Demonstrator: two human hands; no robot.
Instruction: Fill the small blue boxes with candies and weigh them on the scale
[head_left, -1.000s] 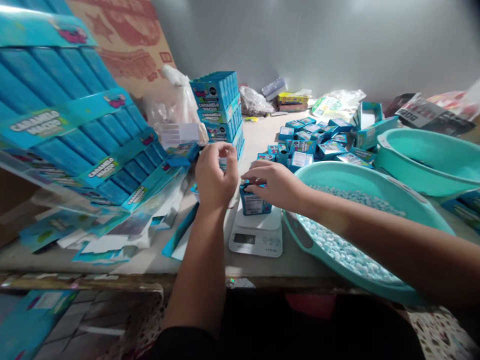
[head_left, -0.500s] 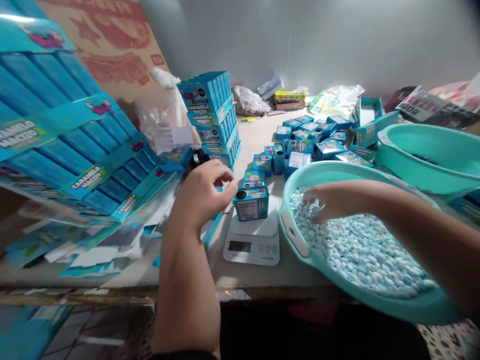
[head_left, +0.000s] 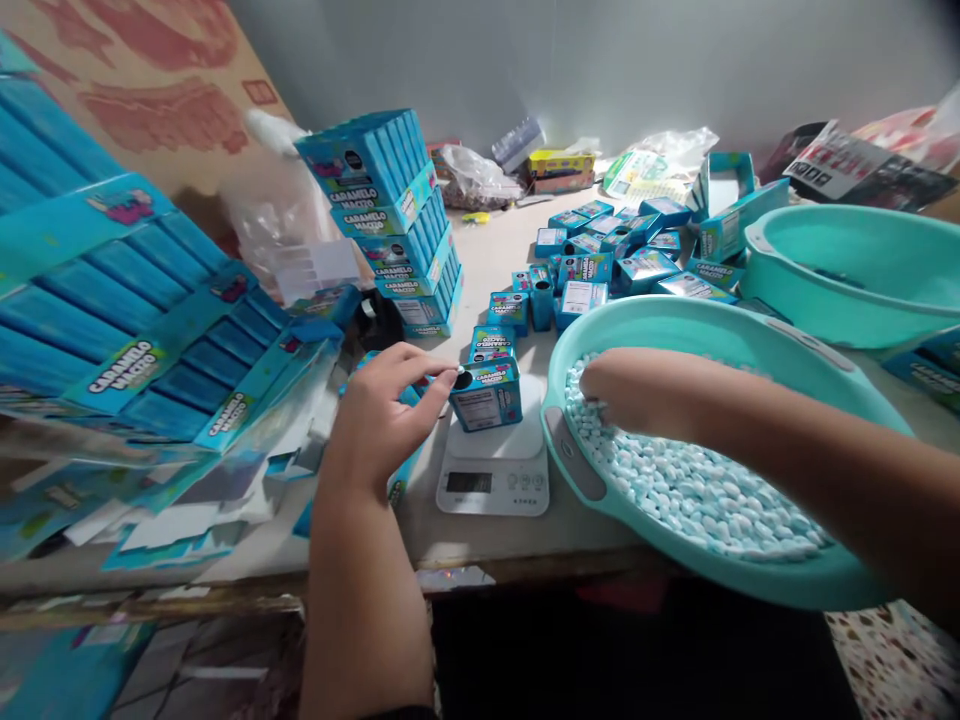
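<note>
A small blue candy box (head_left: 487, 395) stands on a white kitchen scale (head_left: 495, 465), with a round hole in its top. My left hand (head_left: 386, 415) rests beside it, fingertips touching the box's left top corner, fingers loosely curled with nothing gripped. My right hand (head_left: 637, 395) is down in a teal basin (head_left: 720, 580) full of small pale blue candies (head_left: 697, 490), fingers curled into the pile; I cannot make out what they hold.
A stack of blue display boxes (head_left: 390, 215) stands behind the scale. Many small blue boxes (head_left: 600, 260) lie scattered at the back. A second teal basin (head_left: 855, 275) sits far right. Flat blue cartons (head_left: 127, 330) pile up on the left.
My right hand left the box on the scale and moved right into the candy basin. My left hand came down to the box's corner.
</note>
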